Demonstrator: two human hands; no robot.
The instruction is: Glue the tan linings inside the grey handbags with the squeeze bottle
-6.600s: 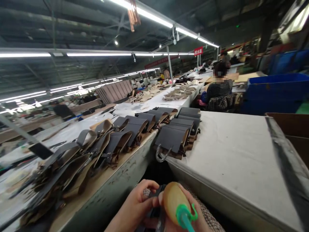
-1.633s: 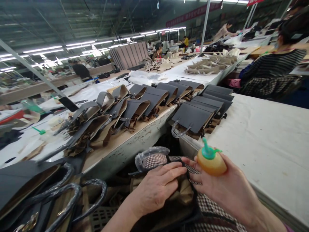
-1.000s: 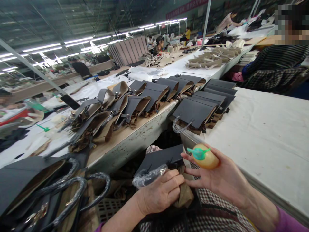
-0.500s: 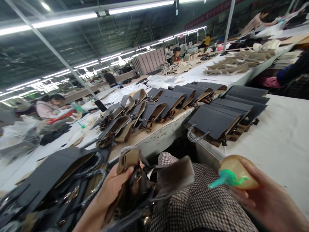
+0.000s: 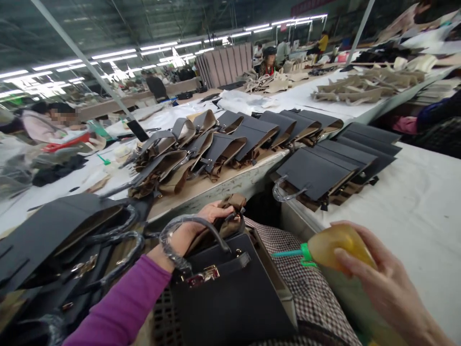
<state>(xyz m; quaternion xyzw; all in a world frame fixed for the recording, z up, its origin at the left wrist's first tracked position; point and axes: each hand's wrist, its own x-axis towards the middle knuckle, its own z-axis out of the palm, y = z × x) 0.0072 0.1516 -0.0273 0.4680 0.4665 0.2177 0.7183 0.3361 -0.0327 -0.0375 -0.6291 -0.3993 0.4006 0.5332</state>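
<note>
A black handbag (image 5: 230, 293) with a plastic-wrapped handle and a metal clasp rests across my lap. My left hand (image 5: 212, 216) reaches behind that handle, its fingers closed on the bag's brown lining (image 5: 236, 204). To the right, my right hand (image 5: 374, 269) grips a squeeze bottle (image 5: 338, 247) of amber liquid. The bottle lies on its side, its green nozzle pointing left toward the bag without touching it. Checked cloth (image 5: 306, 288) covers my legs beneath.
Several dark bag bodies (image 5: 259, 137) line the left table's edge. More bags (image 5: 319, 170) are stacked on the white table (image 5: 425, 192) at right. Bags with wrapped handles (image 5: 72, 240) lie at my left. A metal post (image 5: 86, 62) slants up from the table. Co-workers sit farther back.
The handbag has been turned, so its clasp front now faces up on my lap. My left hand has shifted right along the lining. The bottle's nozzle has swung level, toward the bag.
</note>
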